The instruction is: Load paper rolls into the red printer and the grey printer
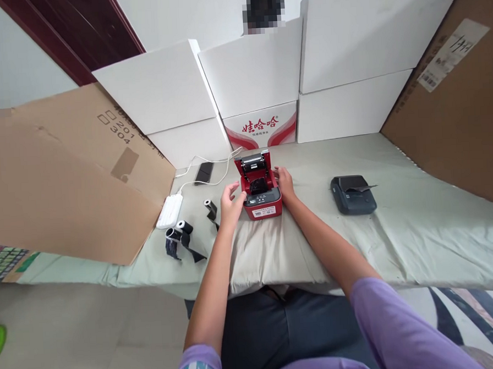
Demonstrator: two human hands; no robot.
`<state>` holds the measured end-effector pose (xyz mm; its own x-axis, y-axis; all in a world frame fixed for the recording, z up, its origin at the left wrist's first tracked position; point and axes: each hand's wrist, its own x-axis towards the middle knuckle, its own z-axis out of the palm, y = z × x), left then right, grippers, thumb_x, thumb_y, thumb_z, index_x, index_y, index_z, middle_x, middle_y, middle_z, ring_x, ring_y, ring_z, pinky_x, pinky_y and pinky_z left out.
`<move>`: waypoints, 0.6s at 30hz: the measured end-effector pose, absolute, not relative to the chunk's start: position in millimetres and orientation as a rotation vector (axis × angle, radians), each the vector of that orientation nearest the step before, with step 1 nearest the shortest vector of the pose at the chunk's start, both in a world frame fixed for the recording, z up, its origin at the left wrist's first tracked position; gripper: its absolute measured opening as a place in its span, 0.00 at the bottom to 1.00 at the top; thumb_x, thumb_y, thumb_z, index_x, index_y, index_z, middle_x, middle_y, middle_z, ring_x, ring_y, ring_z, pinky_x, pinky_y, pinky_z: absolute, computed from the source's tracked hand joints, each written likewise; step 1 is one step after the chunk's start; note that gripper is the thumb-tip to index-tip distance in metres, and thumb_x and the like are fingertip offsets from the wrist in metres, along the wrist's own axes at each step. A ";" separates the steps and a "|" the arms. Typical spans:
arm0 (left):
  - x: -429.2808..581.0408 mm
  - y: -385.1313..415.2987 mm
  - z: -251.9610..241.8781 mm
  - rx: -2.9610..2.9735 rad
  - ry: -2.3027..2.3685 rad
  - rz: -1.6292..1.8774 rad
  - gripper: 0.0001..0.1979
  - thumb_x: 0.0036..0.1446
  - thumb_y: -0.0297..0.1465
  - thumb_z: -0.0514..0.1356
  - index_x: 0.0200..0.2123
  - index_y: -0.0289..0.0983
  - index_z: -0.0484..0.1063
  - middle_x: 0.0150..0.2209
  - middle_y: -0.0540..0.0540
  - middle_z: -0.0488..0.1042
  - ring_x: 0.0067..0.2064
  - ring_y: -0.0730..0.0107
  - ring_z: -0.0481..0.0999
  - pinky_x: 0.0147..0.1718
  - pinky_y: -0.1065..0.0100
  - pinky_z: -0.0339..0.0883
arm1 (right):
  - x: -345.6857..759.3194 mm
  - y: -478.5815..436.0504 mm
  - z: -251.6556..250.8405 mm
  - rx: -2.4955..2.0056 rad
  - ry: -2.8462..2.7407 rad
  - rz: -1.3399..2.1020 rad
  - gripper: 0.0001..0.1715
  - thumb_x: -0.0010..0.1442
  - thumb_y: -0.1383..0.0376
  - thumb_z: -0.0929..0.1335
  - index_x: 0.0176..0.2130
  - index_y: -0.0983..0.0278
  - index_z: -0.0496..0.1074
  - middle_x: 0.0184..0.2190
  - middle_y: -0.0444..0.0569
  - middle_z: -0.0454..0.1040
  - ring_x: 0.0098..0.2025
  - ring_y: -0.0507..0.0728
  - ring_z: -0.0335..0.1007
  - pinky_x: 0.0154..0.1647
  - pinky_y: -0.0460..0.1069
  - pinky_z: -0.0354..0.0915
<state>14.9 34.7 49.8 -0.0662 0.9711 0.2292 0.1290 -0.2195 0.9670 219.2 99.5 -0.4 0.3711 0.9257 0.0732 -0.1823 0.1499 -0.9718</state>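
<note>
A small red and dark grey label printer (pixel 263 207) stands on the cloth-covered table in front of me, its lid (pixel 253 162) raised. Inside the red bay lies something black and shiny (pixel 258 185), perhaps a label roll. At the printer's left side is my left hand (pixel 231 203), its thumb by the front corner and its fingers apart. My right hand (pixel 285 182) rests against the right side wall with bent fingers, their tips partly hidden by the printer. Left of the printer, a small black roll (pixel 210 207) lies with a loose strip.
Two more black rolls (pixel 173 235) with loose strips, a white power bank (pixel 169 211) with a cable and a dark phone (pixel 204 173) lie left. A dark portable printer (pixel 353 195) stands right. White boxes (pixel 251 68) and cardboard panels (pixel 76 177) enclose the table.
</note>
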 end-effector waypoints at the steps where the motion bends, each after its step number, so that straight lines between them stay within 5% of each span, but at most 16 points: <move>1: 12.7 40.3 57.3 1.557 1.259 1.348 0.14 0.56 0.32 0.65 0.46 0.41 0.78 0.56 0.41 0.80 0.60 0.57 0.77 0.60 0.59 0.66 | 217.7 100.3 -3.0 -1.129 -0.877 0.921 0.30 0.65 0.39 0.60 0.47 0.59 0.70 0.49 0.55 0.80 0.52 0.61 0.78 0.56 0.57 0.74; 6: 23.0 89.3 99.3 1.959 1.226 0.815 0.09 0.47 0.25 0.68 0.33 0.41 0.84 0.35 0.43 0.83 0.46 0.52 0.81 0.52 0.59 0.69 | 216.0 100.1 -11.2 -1.137 -0.870 0.908 0.32 0.66 0.36 0.59 0.45 0.59 0.69 0.47 0.55 0.80 0.48 0.60 0.79 0.53 0.56 0.75; 12: 56.8 119.5 113.8 2.264 1.292 0.359 0.15 0.33 0.14 0.65 0.14 0.43 0.73 0.18 0.48 0.73 0.39 0.49 0.82 0.51 0.59 0.70 | 218.0 98.9 -6.0 -1.163 -0.897 0.927 0.28 0.68 0.40 0.60 0.45 0.59 0.70 0.48 0.54 0.80 0.49 0.61 0.78 0.53 0.57 0.76; 15: 57.3 109.9 115.1 2.260 1.304 0.417 0.15 0.34 0.14 0.65 0.18 0.42 0.78 0.21 0.48 0.75 0.40 0.50 0.82 0.55 0.57 0.70 | 217.5 97.5 -3.6 -1.160 -0.868 0.952 0.28 0.69 0.40 0.59 0.45 0.59 0.70 0.47 0.54 0.80 0.48 0.60 0.78 0.51 0.57 0.77; 18: 39.8 91.5 121.9 2.207 1.220 0.552 0.16 0.40 0.20 0.69 0.34 0.41 0.85 0.33 0.45 0.83 0.44 0.52 0.83 0.56 0.56 0.71 | 216.5 98.3 -3.8 -1.154 -0.841 0.958 0.28 0.69 0.40 0.59 0.44 0.59 0.69 0.46 0.53 0.79 0.46 0.59 0.79 0.49 0.56 0.77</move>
<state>39.8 91.5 121.9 0.5027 0.8601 0.0867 0.6328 -0.4345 0.6409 216.5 98.3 -3.8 0.3687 0.9280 0.0544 -0.1745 0.1266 -0.9765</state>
